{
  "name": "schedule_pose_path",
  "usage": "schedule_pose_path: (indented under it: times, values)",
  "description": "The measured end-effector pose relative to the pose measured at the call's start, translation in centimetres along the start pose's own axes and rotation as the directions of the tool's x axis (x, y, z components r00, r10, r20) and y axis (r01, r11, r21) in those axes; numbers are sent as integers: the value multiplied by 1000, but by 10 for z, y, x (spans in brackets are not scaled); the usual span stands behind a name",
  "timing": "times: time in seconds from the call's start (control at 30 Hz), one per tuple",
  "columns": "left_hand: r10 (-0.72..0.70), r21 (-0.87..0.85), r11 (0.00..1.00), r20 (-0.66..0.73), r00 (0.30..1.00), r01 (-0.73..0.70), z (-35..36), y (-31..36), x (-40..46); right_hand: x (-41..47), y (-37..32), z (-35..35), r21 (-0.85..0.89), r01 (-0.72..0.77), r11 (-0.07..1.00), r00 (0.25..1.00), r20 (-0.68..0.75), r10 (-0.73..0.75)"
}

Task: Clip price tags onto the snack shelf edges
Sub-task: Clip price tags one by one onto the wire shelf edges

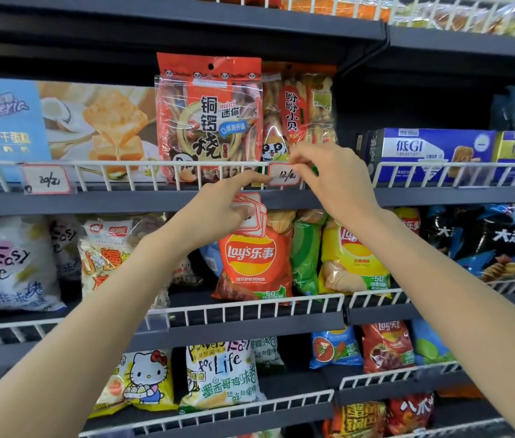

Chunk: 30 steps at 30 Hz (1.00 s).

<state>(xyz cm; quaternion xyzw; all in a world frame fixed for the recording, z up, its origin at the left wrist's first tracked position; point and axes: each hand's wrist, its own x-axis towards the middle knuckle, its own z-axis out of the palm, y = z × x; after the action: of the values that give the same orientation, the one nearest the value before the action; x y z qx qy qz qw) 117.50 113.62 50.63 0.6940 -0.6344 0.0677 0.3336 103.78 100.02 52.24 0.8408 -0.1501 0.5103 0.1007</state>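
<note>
Both forearms reach up to the second shelf's wire rail (123,167). Left hand (218,210) grips a stack of spare tags (251,216) low in the palm, likely to keep them ready, index finger steadying the price tag (284,178) at its left edge. Right hand (329,178) pinches that tag's top against the rail, probably seating the clip. Clip itself is hidden behind fingers; handwriting barely legible. Another tag (47,180) hangs further left.

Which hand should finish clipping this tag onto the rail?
Right. The right hand already pinches the tag at the wire rail, by its top edge. The left hand grips the spare tags and only touches the tag's left side with a fingertip.
</note>
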Motion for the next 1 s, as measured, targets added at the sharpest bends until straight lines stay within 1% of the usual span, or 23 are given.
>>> schedule_pose_path:
  times: [0.07,0.2,0.3,0.4,0.6,0.67,0.77,0.87,1.0]
  values:
    - [1,-1,1000,0,1000,-1,0,-1,0,-2,-1,-1,-76,33,997,999,-3,-33]
    - [1,-9,1000,-12,1000,-2,-1,0,2,-4,1,0,-92,54,994,999,8,-53]
    - [4,-3,1000,-16,1000,-4,-1,1,3,-8,0,3,-127,83,988,996,-31,-87]
    - [5,-14,1000,-12,1000,-5,-2,0,4,-10,0,6,-126,87,988,994,-59,-95]
    - [-26,-241,970,0,1000,25,2,1,3,-12,0,11,-159,103,982,984,-128,-124]
    - [-35,-267,963,-12,999,31,3,4,4,-12,0,13,-167,99,981,981,-146,-124]
    - [-40,-265,964,-25,999,32,6,4,4,-14,0,15,-186,83,979,980,-161,-113]
    - [-36,-261,965,-31,999,27,7,3,4,-17,-1,20,-171,54,984,980,-182,-85]
    - [-15,-199,980,-77,997,0,10,0,5,-22,-1,26,-180,45,983,969,-232,-87]
